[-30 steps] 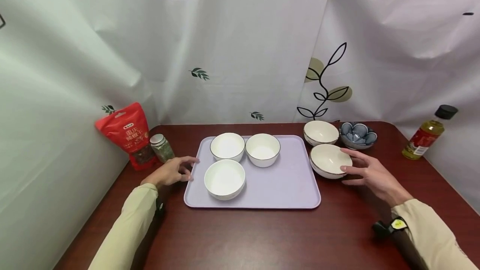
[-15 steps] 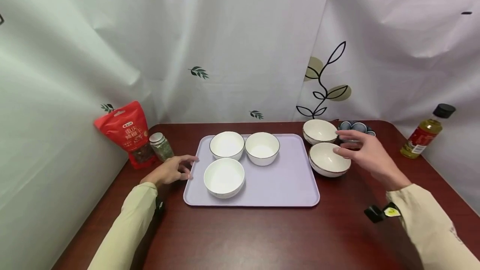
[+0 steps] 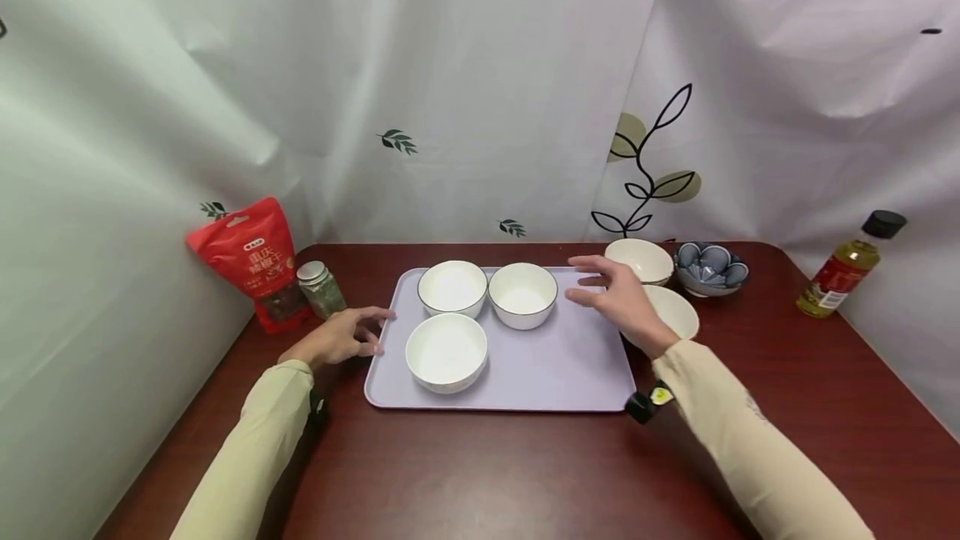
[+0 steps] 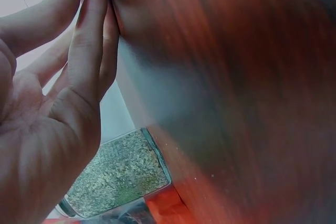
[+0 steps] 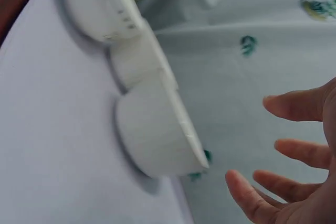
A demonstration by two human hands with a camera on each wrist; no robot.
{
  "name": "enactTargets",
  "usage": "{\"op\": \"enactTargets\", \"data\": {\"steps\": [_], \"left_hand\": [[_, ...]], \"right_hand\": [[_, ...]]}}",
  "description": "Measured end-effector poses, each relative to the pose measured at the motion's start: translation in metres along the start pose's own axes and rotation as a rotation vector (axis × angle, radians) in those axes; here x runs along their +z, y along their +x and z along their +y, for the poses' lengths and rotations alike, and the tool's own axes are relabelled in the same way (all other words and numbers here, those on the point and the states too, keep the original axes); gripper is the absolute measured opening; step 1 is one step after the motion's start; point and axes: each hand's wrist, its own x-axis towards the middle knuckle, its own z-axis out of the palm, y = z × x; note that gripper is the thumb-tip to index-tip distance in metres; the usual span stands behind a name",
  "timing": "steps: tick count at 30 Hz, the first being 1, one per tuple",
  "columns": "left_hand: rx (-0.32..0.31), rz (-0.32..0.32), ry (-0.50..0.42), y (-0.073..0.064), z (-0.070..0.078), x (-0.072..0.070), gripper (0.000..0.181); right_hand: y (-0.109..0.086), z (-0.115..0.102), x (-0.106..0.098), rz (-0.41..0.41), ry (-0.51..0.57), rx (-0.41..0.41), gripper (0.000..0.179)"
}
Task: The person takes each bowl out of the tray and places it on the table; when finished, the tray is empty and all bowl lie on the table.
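A lilac tray (image 3: 540,373) bears three white bowls: one at back left (image 3: 453,288), one beside it (image 3: 523,294) and one in front (image 3: 447,351). My left hand (image 3: 341,336) has its thumb and fingertips at the tray's left rim; in the left wrist view they pinch this edge. Over the tray's right part hovers my right hand (image 3: 618,298), fingers spread and holding nothing, a short gap right of the second bowl. Past it stand two brown-rimmed bowls, the rear one (image 3: 639,258) and the front one (image 3: 678,312), partly hidden by my hand.
A blue patterned bowl (image 3: 708,282) with several blue pieces stands at the back right. An oil bottle (image 3: 843,277) is farther right. At left stand a herb jar (image 3: 322,290) and a red pouch (image 3: 258,261). A patterned cloth (image 3: 465,107) hangs behind the table.
My right hand has left the front brown-rimmed bowl, lifted, and moved left over the tray with nothing in it. My left hand stays at the tray's left rim.
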Motion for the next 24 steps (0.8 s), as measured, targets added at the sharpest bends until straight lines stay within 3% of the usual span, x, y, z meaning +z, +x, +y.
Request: {"op": "enactTargets", "data": {"steps": [4,9,17,24], "left_hand": [[0.014,-0.004,-0.005,0.001,-0.001,0.001,0.058],[0.010,-0.004,0.005,0.001,0.000,0.002,0.058],[0.023,-0.011,0.002,0.001,0.003,-0.001,0.058],[0.000,-0.007,-0.012,0.000,0.002,-0.001,0.058]], "right_hand": [[0.018,0.010,0.026,0.000,-0.028,0.047,0.056],[0.031,0.017,0.045,-0.040,0.101,0.141,0.058],[0.039,0.026,0.056,-0.099,0.363,0.262,0.063],[0.040,0.027,0.060,-0.096,0.407,0.280,0.068]]}}
